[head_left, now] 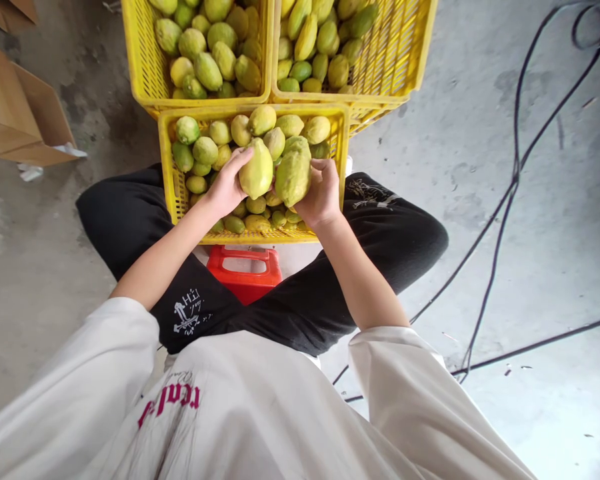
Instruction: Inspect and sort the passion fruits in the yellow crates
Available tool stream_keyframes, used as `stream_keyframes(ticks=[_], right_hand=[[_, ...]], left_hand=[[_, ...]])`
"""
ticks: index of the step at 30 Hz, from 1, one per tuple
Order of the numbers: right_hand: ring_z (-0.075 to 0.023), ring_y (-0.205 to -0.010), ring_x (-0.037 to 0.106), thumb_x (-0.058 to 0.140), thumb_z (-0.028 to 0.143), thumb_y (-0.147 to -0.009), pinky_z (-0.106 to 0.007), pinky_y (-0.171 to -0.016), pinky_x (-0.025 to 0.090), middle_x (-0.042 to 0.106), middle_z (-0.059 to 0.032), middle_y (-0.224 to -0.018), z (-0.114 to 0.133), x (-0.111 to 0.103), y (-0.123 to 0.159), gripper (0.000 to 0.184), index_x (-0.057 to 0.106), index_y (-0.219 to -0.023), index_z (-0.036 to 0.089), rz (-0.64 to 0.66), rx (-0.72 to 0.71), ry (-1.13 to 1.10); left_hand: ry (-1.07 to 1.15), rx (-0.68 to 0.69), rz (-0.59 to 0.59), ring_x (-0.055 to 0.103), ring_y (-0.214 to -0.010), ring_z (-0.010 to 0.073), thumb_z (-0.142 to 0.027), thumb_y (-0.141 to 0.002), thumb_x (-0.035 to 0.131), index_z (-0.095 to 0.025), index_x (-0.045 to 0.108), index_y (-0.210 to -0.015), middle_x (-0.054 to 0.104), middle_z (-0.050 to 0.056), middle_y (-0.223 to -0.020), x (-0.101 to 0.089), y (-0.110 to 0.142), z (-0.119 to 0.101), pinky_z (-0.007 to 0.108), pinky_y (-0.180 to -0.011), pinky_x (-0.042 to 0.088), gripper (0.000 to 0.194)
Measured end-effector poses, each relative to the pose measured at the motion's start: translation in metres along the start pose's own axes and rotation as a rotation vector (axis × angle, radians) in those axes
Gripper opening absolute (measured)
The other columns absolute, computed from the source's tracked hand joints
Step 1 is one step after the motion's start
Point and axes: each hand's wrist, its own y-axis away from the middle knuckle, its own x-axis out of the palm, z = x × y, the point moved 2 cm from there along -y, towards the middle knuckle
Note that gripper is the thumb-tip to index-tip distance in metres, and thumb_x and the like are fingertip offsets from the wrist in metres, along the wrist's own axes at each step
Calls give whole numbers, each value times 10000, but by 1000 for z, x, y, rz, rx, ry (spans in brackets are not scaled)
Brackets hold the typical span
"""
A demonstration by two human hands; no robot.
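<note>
In the head view my left hand (pixel 229 181) is closed round a smooth yellow-green lemon (pixel 257 169), its thumb lying along the top. My right hand (pixel 324 193) grips a larger, bumpy greenish lemon (pixel 293 175) from the right, with most of the fingers hidden beneath it. The two lemons are held side by side, a small gap between them. Both hands are above the near yellow crate (pixel 167 167), which holds many loose green and yellow lemons (pixel 205 151). Another green lemon shows just behind the one in my right hand; whether they touch, I cannot tell.
Two more yellow crates of lemons, a left one (pixel 137 60) and a right one (pixel 415 47), stand beyond. A red plastic stool (pixel 245 283) is between my legs. Open cardboard boxes (pixel 23 107) lie left; black cables (pixel 516 170) cross the concrete floor right.
</note>
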Motion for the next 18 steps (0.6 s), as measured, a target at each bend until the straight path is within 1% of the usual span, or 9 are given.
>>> stream_keyframes(ticks=[2, 4, 5, 8, 10, 11, 14, 16, 18], right_hand=[[-393, -1250, 824, 702, 725, -989, -565, -960, 731, 811, -57, -933, -1, -1, -3, 392, 717, -1086, 346, 2, -6, -10], [-378, -1250, 827, 671, 721, -1015, -554, -988, 706, 818, -57, -921, -2, -1, -5, 394, 721, -1071, 334, 6, -18, -4], [-379, -1252, 829, 693, 729, -1001, -555, -995, 699, 820, -54, -915, -3, 0, -5, 397, 721, -1065, 338, 7, -28, 3], [-394, -1248, 832, 838, 770, -873, -573, -1001, 702, 827, -35, -939, -2, 7, -2, 464, 688, -1037, 363, 10, -68, 3], [-400, -1239, 826, 897, 801, -807, -586, -1007, 707, 822, -30, -941, -3, 12, 0, 539, 648, -1009, 367, 20, -75, -16], [-402, -1240, 819, 903, 819, -797, -591, -1016, 705, 813, -33, -924, -3, 14, 1, 568, 634, -1000, 363, 28, -69, -25], [-385, -1303, 774, 867, 852, -850, -576, -1077, 672, 796, -38, -901, -4, 17, 2, 581, 640, -1010, 342, 40, -75, -40], [-359, -1370, 738, 853, 836, -886, -539, -1113, 645, 807, -30, -939, -4, 16, 2, 553, 641, -1010, 340, 41, -106, -46], [-340, -1410, 729, 884, 796, -884, -501, -1107, 650, 822, -16, -987, -3, 16, 3, 523, 633, -999, 351, 41, -128, -35]], left_hand=[[-33, 32, 16, 670, -1556, 366, -378, -1093, 684, -452, 680, -1414, 881, -19, -1104, -3, 0, 1, 524, -1154, 625, 329], [-37, 47, 21, 673, -1564, 370, -412, -1065, 754, -446, 677, -1407, 876, -35, -1125, -6, -2, 3, 525, -1173, 603, 352], [-29, 45, 19, 675, -1566, 377, -449, -1065, 765, -437, 679, -1429, 873, -33, -1125, -8, -3, 3, 534, -1183, 592, 374], [-10, 22, -11, 678, -1550, 398, -591, -1094, 713, -407, 708, -1480, 863, -6, -1033, -12, -9, 6, 549, -1170, 580, 428], [-16, 0, -31, 701, -1510, 403, -620, -1113, 646, -376, 738, -1453, 858, 19, -971, -13, -11, 7, 535, -1123, 598, 428], [-20, -12, -36, 718, -1487, 405, -617, -1120, 612, -363, 747, -1443, 857, 29, -951, -12, -11, 8, 529, -1099, 610, 432], [-4, -41, -19, 740, -1459, 432, -593, -1121, 548, -347, 749, -1482, 869, 47, -933, -9, -8, 7, 560, -1100, 624, 481], [21, -57, -3, 707, -1489, 457, -612, -1112, 525, -353, 741, -1539, 887, 50, -944, -6, -4, 6, 610, -1173, 591, 544], [36, -70, -2, 675, -1519, 467, -628, -1112, 498, -352, 737, -1569, 897, 55, -954, -3, -2, 4, 635, -1227, 558, 585]])
